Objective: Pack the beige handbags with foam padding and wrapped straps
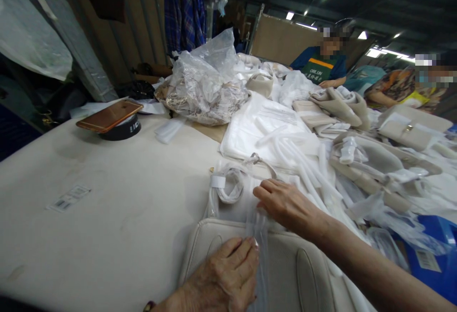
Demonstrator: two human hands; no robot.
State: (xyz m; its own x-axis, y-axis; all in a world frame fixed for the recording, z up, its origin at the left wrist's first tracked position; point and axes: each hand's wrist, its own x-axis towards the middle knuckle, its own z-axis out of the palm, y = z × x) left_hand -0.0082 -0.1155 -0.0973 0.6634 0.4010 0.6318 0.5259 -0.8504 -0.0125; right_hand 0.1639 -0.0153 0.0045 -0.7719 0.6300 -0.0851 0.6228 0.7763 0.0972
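A cream handbag [282,264] lies on the table right in front of me, its flap toward me. Along its middle runs a clear plastic strip [262,259]. My left hand [232,274] rests on the bag, fingers together and bent onto the strip; its thumb is hidden. Farther up, my right hand [282,202] has its fingers curled closed at the strip's upper end. Just left of it sits a coiled strap [232,186] in clear wrapping with a white band. A ring and a cream strap loop [266,163] stick out behind my right hand.
On the left, a phone [110,116] lies on a black tape roll [121,130]. Behind are a plastic bag of cords [207,88] and white sheets [264,121]. More cream bags [378,160] and a blue bin [432,250] are to the right. Two people [324,62] work beyond.
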